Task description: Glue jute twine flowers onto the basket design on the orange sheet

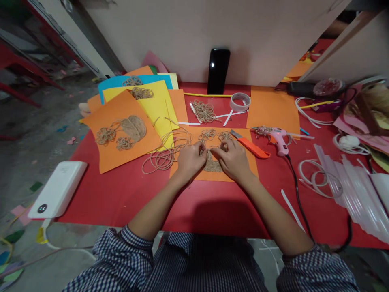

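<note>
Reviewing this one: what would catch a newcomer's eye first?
Probably the bright red tabletop, with the left hand and right hand at a flat twine piece on an orange sheet near its middle. Next, the black phone standing upright against the pale wall beyond, and the pink-and-orange glue gun to the right of the hands.

Location: craft workshop — identified by the glue gun (278, 141), cutter (254, 147), coloured sheets (155, 106) and twine work (213, 165) on the table (100, 194) — scraps (35, 186) litter the floor (45, 140).
</note>
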The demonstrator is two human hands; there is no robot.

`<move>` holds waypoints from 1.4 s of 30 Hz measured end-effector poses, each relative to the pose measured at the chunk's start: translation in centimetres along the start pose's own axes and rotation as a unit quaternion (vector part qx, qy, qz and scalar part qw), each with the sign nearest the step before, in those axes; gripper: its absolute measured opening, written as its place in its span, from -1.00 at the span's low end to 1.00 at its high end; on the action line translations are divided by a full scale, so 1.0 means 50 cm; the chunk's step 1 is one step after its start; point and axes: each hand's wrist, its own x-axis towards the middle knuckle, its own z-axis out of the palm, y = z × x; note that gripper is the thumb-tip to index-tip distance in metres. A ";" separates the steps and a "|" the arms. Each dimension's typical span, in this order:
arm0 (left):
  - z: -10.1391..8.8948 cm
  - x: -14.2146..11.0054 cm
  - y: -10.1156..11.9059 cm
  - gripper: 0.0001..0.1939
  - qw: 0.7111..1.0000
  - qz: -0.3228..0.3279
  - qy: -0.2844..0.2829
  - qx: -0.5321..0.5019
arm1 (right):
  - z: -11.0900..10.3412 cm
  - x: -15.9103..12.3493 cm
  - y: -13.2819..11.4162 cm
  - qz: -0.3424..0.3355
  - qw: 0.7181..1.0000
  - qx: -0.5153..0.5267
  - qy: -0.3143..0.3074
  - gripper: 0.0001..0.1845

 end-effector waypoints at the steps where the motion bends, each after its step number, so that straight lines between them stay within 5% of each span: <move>1: 0.000 0.000 0.000 -0.71 1.000 0.000 0.001 0.003 | 0.000 0.000 0.000 0.000 1.000 0.001 0.002 -0.72; 11: -0.002 0.001 0.007 -0.72 0.999 -0.020 0.007 0.030 | -0.005 -0.002 0.006 0.006 1.000 0.025 0.003 -0.70; 15: -0.001 0.001 0.006 -0.74 0.999 -0.027 0.016 0.022 | -0.019 -0.007 0.052 0.097 0.993 0.011 0.071 -0.63; 19: -0.001 -0.001 0.002 -0.78 0.999 -0.013 0.044 -0.019 | -0.030 -0.015 0.091 0.161 0.984 -0.032 0.063 -0.54; 30: -0.002 -0.003 0.002 -0.77 0.998 0.006 0.049 -0.046 | -0.007 0.010 0.059 0.066 0.997 0.029 0.021 -0.69; 42: -0.003 -0.003 0.013 -0.66 0.999 -0.002 0.003 0.048 | 0.016 0.035 0.057 0.104 0.990 0.076 0.060 -0.80</move>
